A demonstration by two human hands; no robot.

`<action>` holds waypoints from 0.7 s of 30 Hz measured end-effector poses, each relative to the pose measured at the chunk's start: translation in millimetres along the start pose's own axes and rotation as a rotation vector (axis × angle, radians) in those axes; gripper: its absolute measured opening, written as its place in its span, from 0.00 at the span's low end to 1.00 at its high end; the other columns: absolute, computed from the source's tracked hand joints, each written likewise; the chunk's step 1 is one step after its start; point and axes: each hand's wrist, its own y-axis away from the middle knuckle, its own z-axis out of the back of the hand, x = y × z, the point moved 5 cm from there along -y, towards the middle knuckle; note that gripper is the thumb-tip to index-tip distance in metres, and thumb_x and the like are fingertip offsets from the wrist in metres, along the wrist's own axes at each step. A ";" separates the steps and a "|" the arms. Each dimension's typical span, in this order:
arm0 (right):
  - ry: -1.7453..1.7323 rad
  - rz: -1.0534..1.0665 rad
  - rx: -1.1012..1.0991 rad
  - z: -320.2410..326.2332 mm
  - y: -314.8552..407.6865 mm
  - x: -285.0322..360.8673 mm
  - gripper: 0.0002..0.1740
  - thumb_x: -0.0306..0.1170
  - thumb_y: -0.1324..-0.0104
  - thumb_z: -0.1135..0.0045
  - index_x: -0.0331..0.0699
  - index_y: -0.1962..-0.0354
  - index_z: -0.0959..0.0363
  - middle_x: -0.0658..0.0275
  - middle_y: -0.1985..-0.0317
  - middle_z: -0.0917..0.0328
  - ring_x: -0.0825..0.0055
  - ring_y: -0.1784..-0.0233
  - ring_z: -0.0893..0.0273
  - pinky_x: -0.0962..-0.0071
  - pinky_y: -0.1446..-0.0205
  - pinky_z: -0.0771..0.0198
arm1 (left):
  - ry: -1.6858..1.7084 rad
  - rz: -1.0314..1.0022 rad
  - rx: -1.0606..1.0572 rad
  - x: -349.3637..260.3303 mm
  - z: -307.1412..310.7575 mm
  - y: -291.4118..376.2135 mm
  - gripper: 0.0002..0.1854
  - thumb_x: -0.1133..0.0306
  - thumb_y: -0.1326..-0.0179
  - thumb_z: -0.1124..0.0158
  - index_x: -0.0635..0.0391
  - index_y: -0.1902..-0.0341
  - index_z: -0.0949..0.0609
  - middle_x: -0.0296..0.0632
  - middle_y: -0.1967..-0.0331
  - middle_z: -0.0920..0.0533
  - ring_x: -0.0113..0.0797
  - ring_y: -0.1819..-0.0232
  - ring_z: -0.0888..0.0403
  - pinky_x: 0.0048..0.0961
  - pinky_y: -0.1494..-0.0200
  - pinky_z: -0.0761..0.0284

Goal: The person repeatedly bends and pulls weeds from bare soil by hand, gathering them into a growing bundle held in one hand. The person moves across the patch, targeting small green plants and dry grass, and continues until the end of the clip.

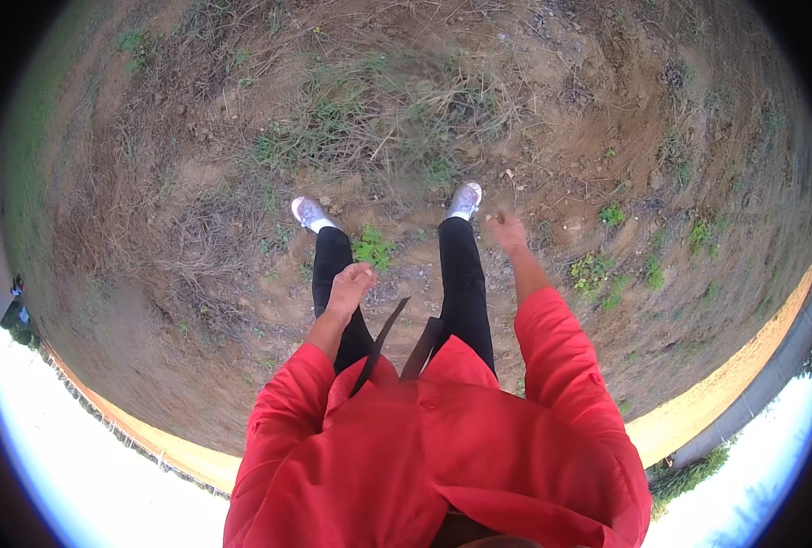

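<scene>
My left hand is above my left thigh, its fingers curled in with the thumb on top; no held thing shows. Off to the right of my right shoe, my right hand hangs over bare soil, fingers bent and slightly blurred, so whether it holds anything is unclear. Both arms come out of a red jacket. Two dark straps dangle at my waist over black trousers. My light-coloured shoes stand apart on the ground, and a small green leafy plant grows between my legs.
Ahead of my feet lies a patch of grass and dry stalks on brown soil. Dry brush covers ground at the left. Low weeds grow at the right. A grey wall and trees show at the lower right rim.
</scene>
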 end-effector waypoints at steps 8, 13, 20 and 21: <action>0.347 -0.127 0.103 -112.7 -74.4 46.2 0.51 0.47 0.52 0.39 0.45 0.36 0.57 0.60 0.36 0.48 0.55 0.34 0.47 0.57 0.38 0.42 | 0.208 0.034 0.027 57.3 29.8 -98.6 0.14 0.70 0.38 0.46 0.59 0.50 0.26 0.39 0.63 0.20 0.27 0.62 0.23 0.23 0.57 0.28; 0.520 -0.040 0.052 -173.7 -149.1 56.1 0.57 0.40 0.54 0.33 0.48 0.34 0.65 0.65 0.32 0.56 0.59 0.33 0.51 0.53 0.38 0.43 | 0.265 0.023 0.087 95.5 26.2 -161.2 0.13 0.69 0.38 0.46 0.58 0.50 0.26 0.39 0.62 0.20 0.29 0.61 0.22 0.24 0.56 0.28; 0.612 0.145 0.042 -213.0 -204.0 75.9 0.46 0.34 0.56 0.36 0.45 0.39 0.50 0.60 0.39 0.46 0.59 0.46 0.36 0.64 0.48 0.32 | 0.209 0.033 0.140 93.8 -1.7 -202.6 0.14 0.69 0.37 0.46 0.58 0.49 0.27 0.38 0.61 0.21 0.28 0.57 0.24 0.25 0.52 0.29; 0.603 0.090 0.074 -216.5 -208.2 72.0 0.42 0.34 0.55 0.38 0.44 0.41 0.45 0.60 0.39 0.46 0.58 0.46 0.36 0.65 0.49 0.31 | 0.287 0.003 0.193 82.7 -9.5 -202.3 0.14 0.69 0.37 0.47 0.58 0.48 0.27 0.39 0.60 0.21 0.29 0.57 0.24 0.26 0.52 0.29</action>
